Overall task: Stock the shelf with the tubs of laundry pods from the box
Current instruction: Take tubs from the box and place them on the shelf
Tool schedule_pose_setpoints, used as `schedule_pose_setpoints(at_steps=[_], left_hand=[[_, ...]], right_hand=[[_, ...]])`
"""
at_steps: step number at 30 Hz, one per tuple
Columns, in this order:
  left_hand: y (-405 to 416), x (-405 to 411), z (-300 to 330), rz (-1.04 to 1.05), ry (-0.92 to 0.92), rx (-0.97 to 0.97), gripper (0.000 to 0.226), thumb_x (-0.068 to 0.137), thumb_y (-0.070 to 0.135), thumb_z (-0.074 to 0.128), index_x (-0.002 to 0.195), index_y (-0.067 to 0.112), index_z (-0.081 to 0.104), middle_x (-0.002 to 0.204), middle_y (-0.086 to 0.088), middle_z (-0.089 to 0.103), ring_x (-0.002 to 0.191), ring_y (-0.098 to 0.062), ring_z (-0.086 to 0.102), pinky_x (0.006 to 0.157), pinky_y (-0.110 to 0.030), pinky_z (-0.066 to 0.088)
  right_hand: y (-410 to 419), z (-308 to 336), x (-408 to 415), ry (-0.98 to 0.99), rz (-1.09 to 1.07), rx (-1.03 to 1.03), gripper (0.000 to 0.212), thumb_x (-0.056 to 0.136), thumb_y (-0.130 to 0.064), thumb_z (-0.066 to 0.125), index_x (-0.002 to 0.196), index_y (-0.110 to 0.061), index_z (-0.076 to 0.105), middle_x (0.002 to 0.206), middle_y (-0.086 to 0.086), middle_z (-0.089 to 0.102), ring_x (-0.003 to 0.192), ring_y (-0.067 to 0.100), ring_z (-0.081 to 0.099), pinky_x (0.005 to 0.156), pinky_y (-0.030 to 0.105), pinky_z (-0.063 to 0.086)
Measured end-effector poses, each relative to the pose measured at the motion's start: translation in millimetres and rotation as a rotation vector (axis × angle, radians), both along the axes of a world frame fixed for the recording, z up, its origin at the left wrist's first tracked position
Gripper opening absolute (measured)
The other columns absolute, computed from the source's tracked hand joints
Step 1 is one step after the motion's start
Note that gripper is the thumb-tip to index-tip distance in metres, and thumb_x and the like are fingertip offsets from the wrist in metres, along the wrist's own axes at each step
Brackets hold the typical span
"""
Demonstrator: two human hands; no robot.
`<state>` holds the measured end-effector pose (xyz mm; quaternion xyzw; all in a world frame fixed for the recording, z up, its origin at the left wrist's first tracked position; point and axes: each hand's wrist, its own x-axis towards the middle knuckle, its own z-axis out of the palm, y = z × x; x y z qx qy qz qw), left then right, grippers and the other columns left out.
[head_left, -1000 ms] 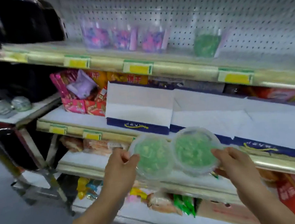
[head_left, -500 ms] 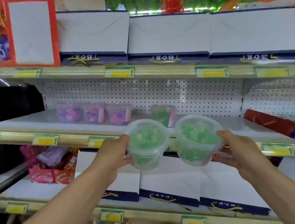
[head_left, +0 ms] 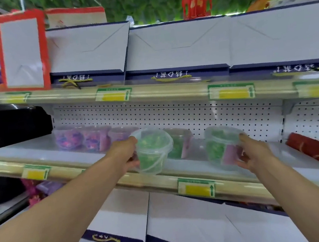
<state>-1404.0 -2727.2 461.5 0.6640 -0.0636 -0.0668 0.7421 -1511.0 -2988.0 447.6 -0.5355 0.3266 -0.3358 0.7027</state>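
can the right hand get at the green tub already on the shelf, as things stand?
Probably not: the right hand grips its own green tub, which sits between it and the shelved green tub. No free fingers.

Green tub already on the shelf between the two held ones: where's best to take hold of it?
Grip the green tub round its upper wall just under the lid, from the open front; the pegboard blocks the back, held tubs crowd both sides.
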Motion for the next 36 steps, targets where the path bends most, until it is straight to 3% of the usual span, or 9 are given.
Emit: schedule_pose_setpoints(at_steps=[4,7,10,14,17,21,27,30,36], left_hand=[[-5,21,-3,0.015,0.028,0.020,0.020,0.096,0.015,0.048,0.077,0.011,0.048,0.071,-0.007,0.044,0.061,-0.018,0.042,0.060,-0.034,0.048],[-6,34,-4,0.028,0.041,0.027,0.022,0.096,0.017,0.049,0.075,0.012,0.047,0.068,-0.008,0.043,0.059,-0.018,0.041,0.060,-0.035,0.048],[-6,44,-4,0.031,0.050,0.030,0.021,0.096,0.017,0.050,0.075,0.012,0.048,0.069,-0.008,0.045,0.060,-0.018,0.043,0.055,-0.033,0.047],[-5,56,-5,0.009,0.053,0.037,0.018,0.095,0.018,0.050,0.078,0.013,0.050,0.073,-0.007,0.047,0.064,-0.017,0.045,0.056,-0.031,0.047],[-7,63,-7,-0.004,0.059,0.043,0.017,0.096,0.016,0.049,0.079,0.013,0.050,0.072,-0.007,0.047,0.064,-0.017,0.046,0.061,-0.031,0.049],[-10,75,-17,-0.011,0.053,0.077,0.021,0.096,0.019,0.049,0.077,0.010,0.048,0.065,-0.007,0.042,0.062,-0.016,0.043,0.069,-0.034,0.051],[2,75,-40,-0.004,-0.340,0.299,0.066,0.079,0.037,0.072,0.128,0.008,0.038,0.110,-0.004,0.053,0.097,-0.020,0.057,0.091,-0.034,0.048],[1,66,-43,0.047,-0.659,0.625,0.066,0.076,0.032,0.076,0.128,0.021,0.036,0.115,-0.005,0.045,0.096,-0.020,0.052,0.087,-0.029,0.044],[-23,70,-42,0.173,-0.762,0.825,0.050,0.083,0.032,0.068,0.123,0.017,0.042,0.125,-0.008,0.041,0.097,-0.030,0.056,0.081,-0.037,0.047]], right_hand=[[-7,-14,17,-0.010,-0.045,0.007,0.014,0.092,-0.016,0.056,0.093,-0.003,0.054,0.076,0.009,0.050,0.065,0.019,0.048,0.093,0.041,0.047],[-5,-21,21,0.122,-0.124,-0.133,0.032,0.084,-0.018,0.063,0.106,0.005,0.056,0.105,0.017,0.056,0.083,0.030,0.051,0.080,0.040,0.046],[17,-27,22,0.262,-0.261,-0.577,0.040,0.081,-0.014,0.063,0.116,0.001,0.049,0.124,0.020,0.044,0.106,0.033,0.046,0.086,0.035,0.039],[56,-19,41,0.241,-0.129,-1.257,0.038,0.081,-0.008,0.061,0.118,-0.014,0.054,0.120,0.009,0.046,0.115,0.025,0.042,0.083,0.027,0.035],[63,-11,70,0.359,-0.043,-1.492,0.051,0.084,-0.008,0.059,0.133,-0.016,0.048,0.133,0.007,0.046,0.123,0.025,0.042,0.095,0.034,0.040],[57,-12,101,0.534,0.066,-1.636,0.057,0.087,-0.011,0.057,0.140,-0.020,0.039,0.145,0.003,0.038,0.134,0.022,0.033,0.112,0.035,0.025],[51,-17,108,0.645,-0.166,-1.775,0.037,0.077,0.006,0.055,0.111,-0.009,0.058,0.098,0.012,0.065,0.092,0.029,0.059,0.086,0.034,0.041],[43,-24,102,0.604,-0.277,-1.807,0.037,0.054,0.014,0.069,0.086,-0.003,0.066,0.072,0.015,0.065,0.067,0.032,0.061,0.068,0.036,0.047],[37,-30,87,0.594,-0.346,-1.834,0.048,0.032,0.020,0.064,0.075,-0.001,0.064,0.058,0.015,0.059,0.047,0.031,0.057,0.060,0.039,0.051]])
